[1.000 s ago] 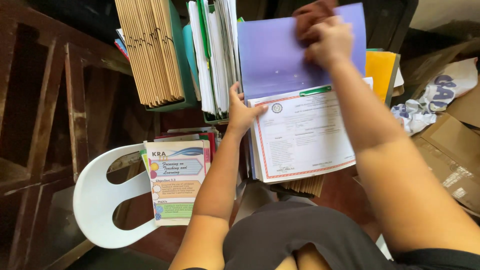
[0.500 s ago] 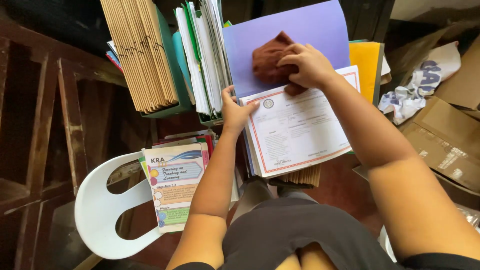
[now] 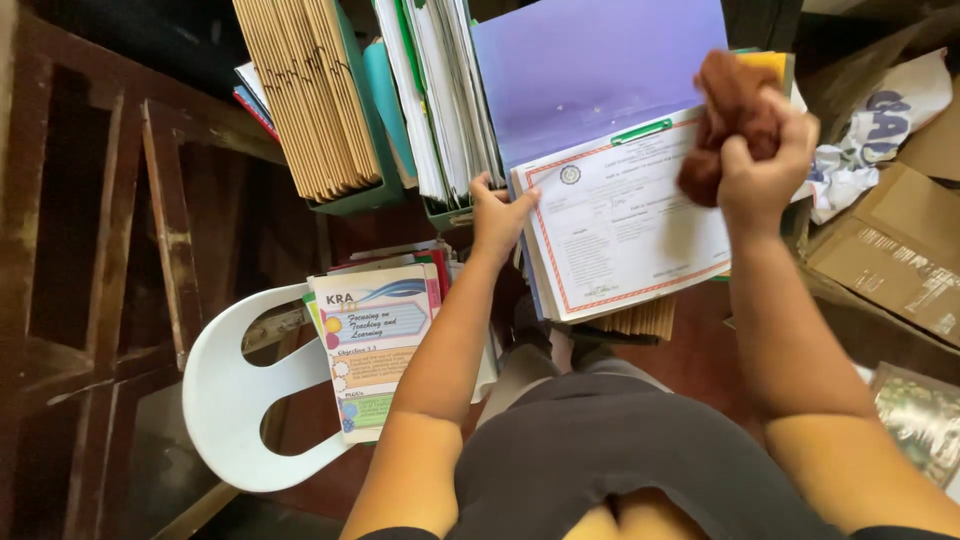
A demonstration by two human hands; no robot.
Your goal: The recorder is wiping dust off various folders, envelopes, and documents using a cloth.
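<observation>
The folder (image 3: 600, 70), purple and lying open, sits far in the scene with a red-bordered sheet (image 3: 625, 225) on its near half. The left hand (image 3: 497, 215) reaches forward on a straight forearm, its grip pinching the sheet's left edge, thumb on top. The right hand (image 3: 765, 165) is raised above the sheet's right side, wrist bent up, its grip pressed together around a bunched brown rag (image 3: 730, 115). Left of the folder stand upright files (image 3: 440, 100) and a row of tan envelopes (image 3: 300, 95). Near left, a booklet (image 3: 375, 345) lies on a white chair (image 3: 240, 390). Cardboard (image 3: 890, 250) lies at the right.
</observation>
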